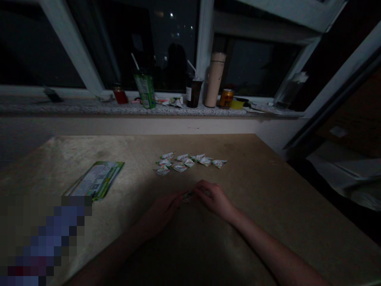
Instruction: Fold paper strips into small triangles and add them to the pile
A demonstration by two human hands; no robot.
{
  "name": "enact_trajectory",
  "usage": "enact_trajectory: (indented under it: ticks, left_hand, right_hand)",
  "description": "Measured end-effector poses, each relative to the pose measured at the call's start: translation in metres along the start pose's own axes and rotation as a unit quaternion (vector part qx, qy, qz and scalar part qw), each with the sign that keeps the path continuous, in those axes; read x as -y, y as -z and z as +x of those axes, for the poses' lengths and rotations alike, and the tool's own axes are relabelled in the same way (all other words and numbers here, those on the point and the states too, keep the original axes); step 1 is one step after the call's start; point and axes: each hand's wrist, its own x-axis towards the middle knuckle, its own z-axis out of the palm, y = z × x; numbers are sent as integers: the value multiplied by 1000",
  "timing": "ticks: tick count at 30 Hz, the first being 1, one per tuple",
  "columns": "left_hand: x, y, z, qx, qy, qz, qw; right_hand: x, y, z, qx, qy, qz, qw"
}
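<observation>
My left hand (163, 210) and my right hand (212, 197) rest on the brown table (268, 190), fingertips meeting. Both pinch a small folded paper piece (187, 195) between them; most of it is hidden in the dim light. Just beyond my hands lies a cluster of several small folded paper shapes (186, 162), white with green and red print, spread in a loose row.
A green and white printed booklet (97, 179) lies at the table's left. On the stone windowsill (74, 107) stand a green cup with a straw (145, 89), a dark cup (193, 92), a tall beige bottle (214, 78), an orange can (226, 98) and a red jar (120, 95).
</observation>
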Motion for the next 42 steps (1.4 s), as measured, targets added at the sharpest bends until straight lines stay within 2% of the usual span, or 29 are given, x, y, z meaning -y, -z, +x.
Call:
enact_trajectory:
  ticks: [5, 12, 21, 26, 29, 35, 42]
  left_hand:
    - [-4, 4, 1, 50, 38, -41, 997]
    - [5, 8, 4, 102, -16, -153, 983]
    - [6, 2, 3, 63, -1, -111, 992]
    - [8, 2, 6, 36, -4, -140, 989]
    - [8, 2, 6, 16, -5, -144, 989]
    - [6, 1, 5, 10, 35, -165, 986]
    - [12, 2, 5, -5, 28, -158, 987]
  right_hand:
    - [1, -5, 2, -25, -22, 65, 997]
    - [7, -10, 1, -16, -34, 89, 995]
    - [7, -21, 3, -22, -37, 130, 991]
    - [9, -24, 4, -22, -45, 152, 987]
    - [9, -27, 3, -10, -43, 147, 988]
    - [4, -30, 2, -4, -65, 142, 988]
    - [-2, -27, 2, -19, -65, 121, 990]
